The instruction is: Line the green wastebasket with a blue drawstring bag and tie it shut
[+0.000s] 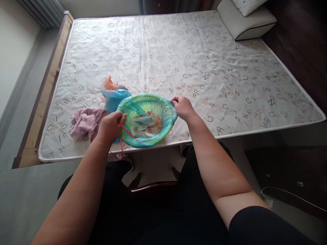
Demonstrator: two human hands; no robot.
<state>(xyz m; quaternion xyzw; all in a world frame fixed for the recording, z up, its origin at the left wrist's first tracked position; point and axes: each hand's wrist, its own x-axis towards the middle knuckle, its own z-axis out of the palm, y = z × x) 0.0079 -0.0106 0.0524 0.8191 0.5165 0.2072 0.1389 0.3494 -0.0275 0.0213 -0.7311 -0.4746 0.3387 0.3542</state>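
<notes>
Hands (111,125) – crinkly bag (167,109), round basket (143,102)

We see a bare mattress (178,51) printed with scattered letters, set on a wooden bed frame (48,85). On it lie a bag-lined green basket (146,119) near the front edge, a pink towel (85,124), crumpled plastic bags (112,90) and a pillow (245,20) at the far corner.

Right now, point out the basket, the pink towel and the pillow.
basket (143,100): head view, on its green far rim.
pink towel (85,124): head view, on the middle of the crumpled pile.
pillow (245,23): head view, on its top face.
</notes>
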